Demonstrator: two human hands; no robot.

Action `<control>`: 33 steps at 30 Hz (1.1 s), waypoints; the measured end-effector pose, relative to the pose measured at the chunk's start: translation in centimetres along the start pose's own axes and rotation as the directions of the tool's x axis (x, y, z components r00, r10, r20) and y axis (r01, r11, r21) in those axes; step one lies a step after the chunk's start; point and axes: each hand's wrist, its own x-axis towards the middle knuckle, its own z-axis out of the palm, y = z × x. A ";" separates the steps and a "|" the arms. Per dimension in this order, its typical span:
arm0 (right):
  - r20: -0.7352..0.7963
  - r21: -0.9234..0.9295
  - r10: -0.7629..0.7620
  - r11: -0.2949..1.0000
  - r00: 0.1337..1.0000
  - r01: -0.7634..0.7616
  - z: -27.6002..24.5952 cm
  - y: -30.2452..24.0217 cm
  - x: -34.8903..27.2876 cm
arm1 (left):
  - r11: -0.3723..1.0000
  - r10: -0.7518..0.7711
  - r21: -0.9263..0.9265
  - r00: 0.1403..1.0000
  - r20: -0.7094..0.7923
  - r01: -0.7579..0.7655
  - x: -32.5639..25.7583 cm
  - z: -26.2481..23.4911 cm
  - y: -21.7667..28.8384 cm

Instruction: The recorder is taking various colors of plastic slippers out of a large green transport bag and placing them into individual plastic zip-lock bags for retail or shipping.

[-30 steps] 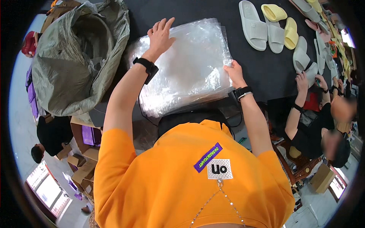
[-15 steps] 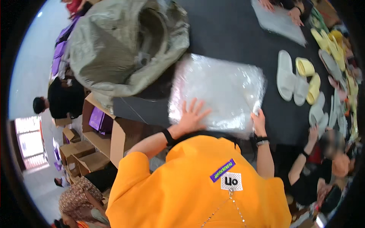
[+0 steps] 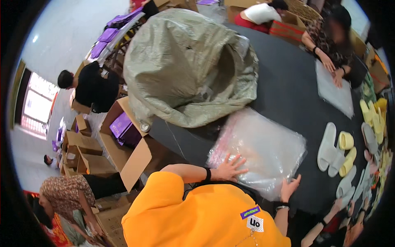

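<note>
A stack of clear plastic bags [image 3: 263,144], with a pinkish strip along its left edge, lies on the dark tabletop in front of me. My left hand [image 3: 230,168] rests flat on its near left part, fingers spread. At the near right edge of the stack, my right hand [image 3: 289,188] touches the plastic with thumb and fingers apart. Just beyond the bags sits a big crumpled grey-green sack [image 3: 173,66], its mouth facing right.
White slippers [image 3: 328,144] and yellow slippers [image 3: 347,140] lie to the right, with more footwear along the table's far right side. Across the table, a co-worker's hands [image 3: 332,70] press on another clear plastic stack [image 3: 335,92]. Open cardboard boxes [image 3: 138,162] stand at the left, one holding purple packages [image 3: 123,127].
My view has shifted, so the table appears lower and farther right. The bag stack is turned at more of an angle. My right hand's pinch on its edge has loosened; my left stays flat.
</note>
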 end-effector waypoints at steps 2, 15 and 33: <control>-0.098 -0.318 -0.278 0.918 0.956 0.235 0.0 -3.0 -2.1 | 1.000 0.006 -0.016 1.000 -0.020 -0.006 -0.1 0.5 -0.2; 0.460 -0.511 -0.322 0.667 0.828 0.543 8.0 -2.6 -6.7 | 0.946 0.290 -0.103 0.944 -0.159 -0.308 -3.1 2.3 -7.6; 0.600 0.089 -0.435 0.870 0.671 0.485 5.8 -12.6 -2.1 | 0.695 -0.669 -0.594 0.668 -0.327 0.406 8.8 -22.4 -24.8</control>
